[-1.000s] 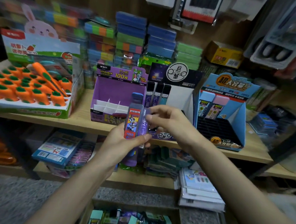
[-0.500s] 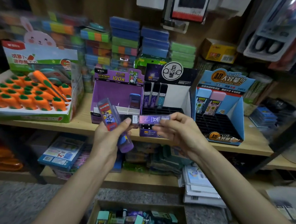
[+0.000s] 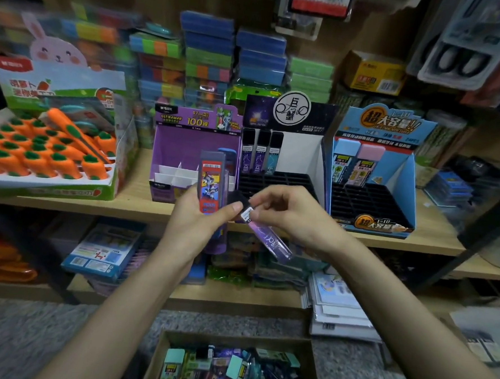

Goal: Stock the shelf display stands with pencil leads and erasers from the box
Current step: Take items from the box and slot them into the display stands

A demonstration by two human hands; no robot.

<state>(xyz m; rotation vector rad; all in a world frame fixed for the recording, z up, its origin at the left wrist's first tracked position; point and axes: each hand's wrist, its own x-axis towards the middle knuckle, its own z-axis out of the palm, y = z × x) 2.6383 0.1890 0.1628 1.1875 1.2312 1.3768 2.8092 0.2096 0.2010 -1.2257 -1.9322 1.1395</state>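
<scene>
My left hand (image 3: 195, 218) grips a purple lead case with a red label (image 3: 210, 184), held upright, with more purple cases behind it. My right hand (image 3: 292, 218) pinches a slim purple lead tube with a black cap (image 3: 265, 234), tilted down to the right. Both hands hover in front of the shelf stands: a purple stand (image 3: 187, 138) with one blue-capped case, a black stand (image 3: 284, 179) with three tubes at its back, and a blue stand (image 3: 401, 181) with two cases. The cardboard box (image 3: 233, 342) with several leads and erasers sits on the floor below.
A carrot-eraser display (image 3: 49, 150) fills the shelf's left. Stacked coloured packs (image 3: 207, 55) stand behind the stands. Lower shelves hold booklets and packs (image 3: 335, 306). A dark shelf post (image 3: 487, 221) slants at the right.
My left hand turned its red-labelled case from tilted back to upright. My right hand swung the slim tube from level to pointing down-right. The view shifted slightly upward.
</scene>
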